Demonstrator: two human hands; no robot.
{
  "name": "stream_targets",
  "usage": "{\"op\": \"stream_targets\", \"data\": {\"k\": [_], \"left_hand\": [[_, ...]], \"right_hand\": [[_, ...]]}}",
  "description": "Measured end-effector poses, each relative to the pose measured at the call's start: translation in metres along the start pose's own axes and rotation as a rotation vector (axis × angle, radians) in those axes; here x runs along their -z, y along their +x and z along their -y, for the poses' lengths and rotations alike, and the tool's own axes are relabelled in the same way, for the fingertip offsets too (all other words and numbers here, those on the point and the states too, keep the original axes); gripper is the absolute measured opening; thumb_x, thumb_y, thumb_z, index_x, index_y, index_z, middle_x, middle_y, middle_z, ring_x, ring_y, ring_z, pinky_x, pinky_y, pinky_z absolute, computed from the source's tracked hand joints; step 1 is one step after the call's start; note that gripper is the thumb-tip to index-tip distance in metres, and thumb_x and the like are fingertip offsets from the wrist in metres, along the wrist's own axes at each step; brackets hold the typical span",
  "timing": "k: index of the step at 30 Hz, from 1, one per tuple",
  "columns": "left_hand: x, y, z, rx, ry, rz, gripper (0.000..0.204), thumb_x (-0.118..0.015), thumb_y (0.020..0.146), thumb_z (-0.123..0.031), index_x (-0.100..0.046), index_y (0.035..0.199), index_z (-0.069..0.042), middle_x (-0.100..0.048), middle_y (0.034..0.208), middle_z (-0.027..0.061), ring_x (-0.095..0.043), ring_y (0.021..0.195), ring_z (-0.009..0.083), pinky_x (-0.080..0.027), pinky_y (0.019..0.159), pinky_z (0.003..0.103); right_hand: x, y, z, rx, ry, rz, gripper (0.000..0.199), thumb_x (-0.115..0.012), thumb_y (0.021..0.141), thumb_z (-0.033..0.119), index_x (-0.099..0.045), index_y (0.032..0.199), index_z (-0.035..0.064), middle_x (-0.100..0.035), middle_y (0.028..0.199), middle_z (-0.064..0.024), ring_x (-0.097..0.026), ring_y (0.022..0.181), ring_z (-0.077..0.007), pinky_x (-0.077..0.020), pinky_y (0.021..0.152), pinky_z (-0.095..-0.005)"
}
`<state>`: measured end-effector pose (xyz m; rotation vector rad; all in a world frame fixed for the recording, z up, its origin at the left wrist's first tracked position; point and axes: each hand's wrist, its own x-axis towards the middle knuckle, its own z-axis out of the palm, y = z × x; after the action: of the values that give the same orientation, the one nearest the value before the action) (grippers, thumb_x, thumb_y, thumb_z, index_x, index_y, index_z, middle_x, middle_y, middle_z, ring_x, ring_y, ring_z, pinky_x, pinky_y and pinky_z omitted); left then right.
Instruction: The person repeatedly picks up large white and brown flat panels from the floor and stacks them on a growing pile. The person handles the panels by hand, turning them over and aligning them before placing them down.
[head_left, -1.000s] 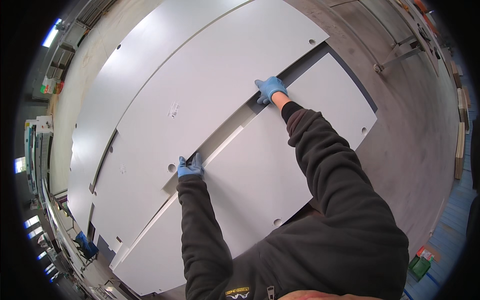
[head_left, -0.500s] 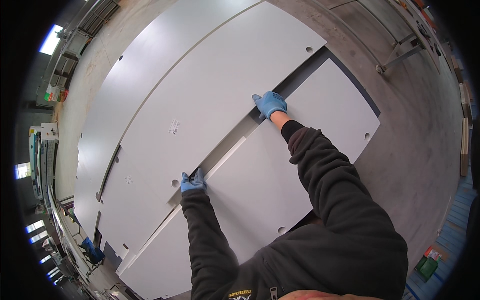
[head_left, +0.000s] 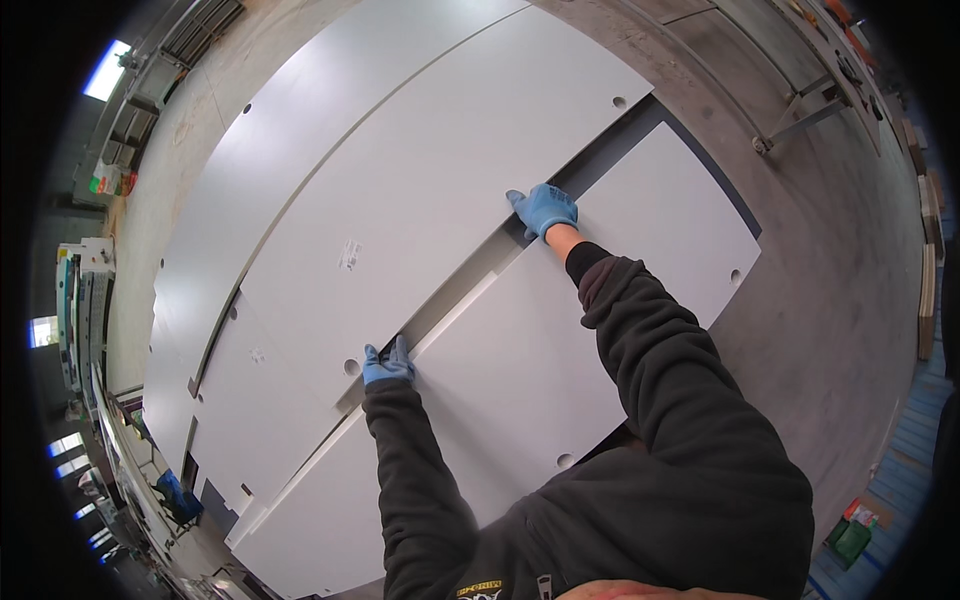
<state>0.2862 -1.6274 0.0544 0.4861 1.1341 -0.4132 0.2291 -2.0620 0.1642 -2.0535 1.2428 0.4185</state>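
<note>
White board (head_left: 430,190) lies flat on the stack, both blue-gloved hands, left hand (head_left: 386,364) and right hand (head_left: 543,208), curling fingers over its near edge above the lower board (head_left: 560,350), so it looks gripped but not yet lifted clear.

There is a single view, from a wide fisheye camera worn on the person's head, and it looks steeply down and forward over the chest and both dark sleeves, which rise from the lower edge. It sits close to the work: the left hand (head_left: 387,363) and right hand (head_left: 544,208), both in blue gloves, lie at arm's reach near the picture's middle on large white panels (head_left: 420,190) that fill most of the frame. The lens bends the straight panel edges toward the rim. The concrete floor (head_left: 830,290) curves along the right side, and shelving (head_left: 85,300) shows small at the far left edge.
</note>
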Motion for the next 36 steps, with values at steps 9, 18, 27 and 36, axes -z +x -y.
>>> {"op": "stream_targets", "data": {"k": [9, 18, 27, 36], "left_hand": [[0.005, 0.008, 0.000, -0.021, 0.022, 0.069, 0.036, -0.064, 0.101, -0.034, -0.064, 0.117, -0.002, -0.069, 0.125, 0.0132, -0.060, 0.125, 0.0347, -0.052, 0.108, 0.053], [0.008, 0.016, -0.004, -0.032, 0.086, 0.055, 0.036, -0.065, 0.100, -0.036, -0.067, 0.113, -0.002, -0.071, 0.121, 0.0142, -0.063, 0.121, 0.0358, -0.055, 0.105, 0.051], [0.001, -0.048, 0.029, -0.399, 0.574, 0.074, 0.044, -0.063, 0.102, -0.033, -0.059, 0.126, 0.004, -0.063, 0.127, 0.0181, -0.062, 0.120, 0.0337, -0.056, 0.102, 0.047], [0.043, -0.105, 0.090, -1.620, 2.118, 0.173, 0.063, -0.068, 0.094, -0.031, -0.051, 0.143, 0.004, -0.051, 0.150, 0.0212, -0.043, 0.143, 0.0382, -0.035, 0.117, 0.048]], "right_hand": [[0.000, 0.006, -0.003, 0.012, -0.006, 0.018, 0.060, -0.050, 0.099, 0.057, -0.070, 0.114, 0.0028, -0.074, 0.069, -0.0108, -0.072, 0.057, -0.0200, -0.0563, 0.069, -0.0315], [-0.002, 0.005, -0.004, 0.005, 0.060, -0.002, 0.053, -0.053, 0.098, 0.057, -0.076, 0.097, 0.0087, -0.073, 0.067, -0.0075, -0.074, 0.071, -0.0220, -0.0557, 0.077, -0.0358], [-0.011, -0.051, -0.077, 0.634, 0.330, -0.233, 0.038, -0.063, 0.097, 0.030, -0.067, 0.117, -0.0013, -0.074, 0.114, -0.0152, -0.069, 0.108, -0.0370, -0.0564, 0.091, -0.0396], [-0.042, -0.218, -0.344, 0.230, -0.021, -0.931, 0.072, -0.077, 0.086, 0.026, -0.045, 0.144, -0.0008, -0.043, 0.155, -0.0255, -0.044, 0.139, -0.0456, -0.0379, 0.114, -0.0534]]}}
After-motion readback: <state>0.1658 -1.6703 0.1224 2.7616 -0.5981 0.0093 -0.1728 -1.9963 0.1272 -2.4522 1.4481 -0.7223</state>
